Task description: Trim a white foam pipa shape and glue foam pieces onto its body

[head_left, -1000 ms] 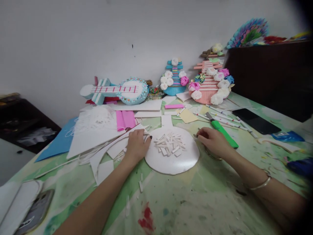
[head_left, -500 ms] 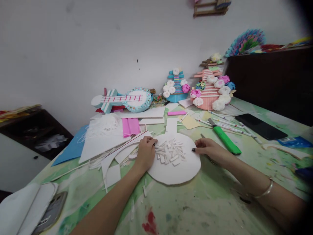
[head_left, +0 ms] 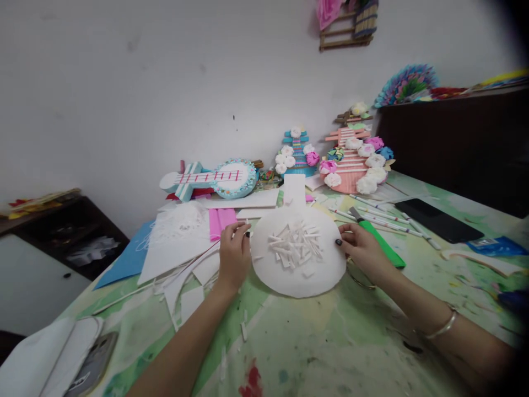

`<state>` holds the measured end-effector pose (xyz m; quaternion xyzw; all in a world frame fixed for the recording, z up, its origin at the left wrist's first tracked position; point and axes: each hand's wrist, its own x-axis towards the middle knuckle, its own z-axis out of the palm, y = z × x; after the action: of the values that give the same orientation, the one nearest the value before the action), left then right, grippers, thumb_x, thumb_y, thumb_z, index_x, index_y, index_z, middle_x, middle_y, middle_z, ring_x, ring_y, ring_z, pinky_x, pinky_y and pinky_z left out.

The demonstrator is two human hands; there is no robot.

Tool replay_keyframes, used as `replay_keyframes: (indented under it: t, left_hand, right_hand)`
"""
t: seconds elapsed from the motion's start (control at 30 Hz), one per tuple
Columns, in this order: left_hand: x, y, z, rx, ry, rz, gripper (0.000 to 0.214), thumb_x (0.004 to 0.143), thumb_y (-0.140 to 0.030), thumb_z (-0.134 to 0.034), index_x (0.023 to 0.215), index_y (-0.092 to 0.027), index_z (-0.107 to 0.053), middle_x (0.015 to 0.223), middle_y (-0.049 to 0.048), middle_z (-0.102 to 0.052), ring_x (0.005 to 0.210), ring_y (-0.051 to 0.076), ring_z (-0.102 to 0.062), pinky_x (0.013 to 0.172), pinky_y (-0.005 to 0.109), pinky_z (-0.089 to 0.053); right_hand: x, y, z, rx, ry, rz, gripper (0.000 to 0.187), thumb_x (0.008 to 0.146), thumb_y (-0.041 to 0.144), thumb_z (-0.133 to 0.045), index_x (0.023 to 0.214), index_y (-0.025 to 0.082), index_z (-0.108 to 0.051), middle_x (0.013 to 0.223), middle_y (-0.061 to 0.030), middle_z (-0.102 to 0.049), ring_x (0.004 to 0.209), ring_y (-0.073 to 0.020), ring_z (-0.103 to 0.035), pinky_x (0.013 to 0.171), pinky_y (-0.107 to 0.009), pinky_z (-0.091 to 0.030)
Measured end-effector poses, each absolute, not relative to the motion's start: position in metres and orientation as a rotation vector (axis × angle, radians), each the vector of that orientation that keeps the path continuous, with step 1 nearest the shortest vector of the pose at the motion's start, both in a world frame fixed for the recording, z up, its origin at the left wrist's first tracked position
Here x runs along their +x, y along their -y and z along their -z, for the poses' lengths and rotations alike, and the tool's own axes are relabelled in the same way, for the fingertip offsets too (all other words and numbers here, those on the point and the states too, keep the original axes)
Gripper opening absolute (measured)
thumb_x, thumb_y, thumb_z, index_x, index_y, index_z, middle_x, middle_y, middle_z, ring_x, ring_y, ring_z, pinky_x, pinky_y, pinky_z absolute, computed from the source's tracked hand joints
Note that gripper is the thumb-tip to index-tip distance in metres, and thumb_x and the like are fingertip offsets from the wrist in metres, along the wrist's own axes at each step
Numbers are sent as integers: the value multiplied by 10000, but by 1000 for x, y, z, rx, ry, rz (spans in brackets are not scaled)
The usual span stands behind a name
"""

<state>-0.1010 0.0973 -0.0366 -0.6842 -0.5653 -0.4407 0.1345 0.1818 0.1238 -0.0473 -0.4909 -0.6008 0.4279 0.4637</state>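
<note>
A round white foam board (head_left: pixel 301 275) with a short neck at its far side is held above the paint-stained table (head_left: pixel 314 342), tilted toward me. A pile of small white foam strips (head_left: pixel 295 245) lies on it. My left hand (head_left: pixel 233 256) grips its left edge with the fingers curled. On the opposite edge my right hand (head_left: pixel 361 248) pinches the board, a bangle on that wrist.
A green utility knife (head_left: pixel 380 240) and several pens (head_left: pixel 380 212) lie right of the board, a black phone (head_left: pixel 438 220) farther right. White, pink and blue sheets (head_left: pixel 182 237) are heaped on the left. Decorated guitar-shaped crafts (head_left: pixel 215 179) stand along the wall. A dark cabinet (head_left: pixel 454 143) stands at the right.
Both hands have closed on the board's edges and lifted it off the table, tilting it toward me. The strips stay on it. The camera has tipped upward.
</note>
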Motion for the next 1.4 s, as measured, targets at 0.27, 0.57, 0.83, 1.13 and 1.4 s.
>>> replay_keyframes:
  t: [0.27,0.57,0.83,1.13,1.4]
  left_hand:
    - [-63,-116,1,-2117,1245,1205,243,844,-192,-520,1073,-183,-599,1065,96,-548,937,206,-477,861,384,-410]
    - [-41,-153,2,-2363,1328,1228,309,793,-15,-473,945,-186,-680,909,61,-592,885,186,-485,816,333,-419]
    - [-41,-148,1,-2461,1292,1126,189,791,-88,-522,873,-167,-672,838,54,-614,861,194,-488,816,348,-401]
    - [-40,-155,-2,-2503,1417,1048,143,741,-102,-590,800,-179,-695,828,46,-637,861,195,-514,823,353,-407]
    - [-45,-157,-2,-2535,1290,931,170,752,-143,-596,813,-222,-734,829,44,-661,848,196,-512,788,357,-412]
  right_hand:
    - [180,-125,51,-1153,1487,-957,198,685,266,-531,862,212,-461,624,16,-553,528,-127,-444,462,-238,-287]
    - [182,-126,51,-1166,1516,-930,204,686,286,-536,866,218,-469,653,3,-592,582,-152,-498,504,-258,-345]
    - [183,-127,55,-1185,1552,-867,175,717,274,-524,878,224,-477,659,5,-602,584,-150,-508,502,-253,-336]
    - [182,-126,53,-1203,1553,-875,175,717,297,-521,868,225,-470,638,9,-595,568,-153,-503,495,-257,-328]
    - [182,-128,57,-1178,1545,-920,171,707,271,-517,863,220,-471,664,3,-599,591,-150,-503,512,-260,-350]
